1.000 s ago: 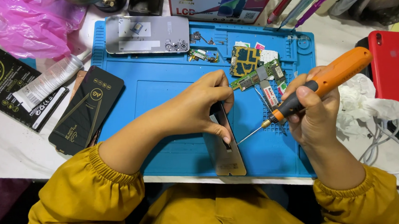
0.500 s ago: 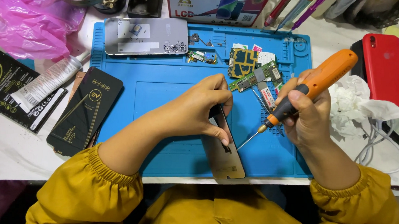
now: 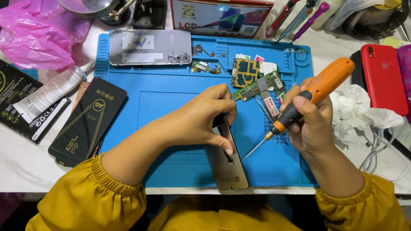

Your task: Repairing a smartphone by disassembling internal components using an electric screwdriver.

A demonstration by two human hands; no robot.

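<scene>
left hand (image 3: pixel 201 123): closed down on the phone frame (image 3: pixel 228 162) — fingers over its upper end, pressing it flat on the blue mat (image 3: pixel 166 99).
right hand (image 3: pixel 307 123): wrapped around the orange electric screwdriver (image 3: pixel 317 93), bit tip angled down-left toward the frame, just off its right edge.
phone frame: thin metal-look slab at the mat's near edge, its lower end overhanging the edge toward the person.
frame handling: judged light, stiff but thin — likely to bend or scratch if levered; smooth, so it may slide on the mat unless pinned. Best held by the long edges or pressed flat from above, clear of the dark opening.
screwdriver handling: judged light, rigid, grippy black collar near the bit — a pencil grip low on the body steers the tip.
circuit boards (image 3: pixel 256 80): loose on the mat's far right part, beyond the frame; look fragile.
silver phone back (image 3: pixel 150 47): at the mat's far left corner.
black boxes (image 3: pixel 88 121): overlapping the mat's left edge, on the desk (image 3: pixel 6 158).
red phone (image 3: pixel 384 79): right of the mat, well apart.
change vs earlier frames: small — the bit tip sits slightly lower and nearer the frame's edge; left hand and frame show no real shift.
</scene>
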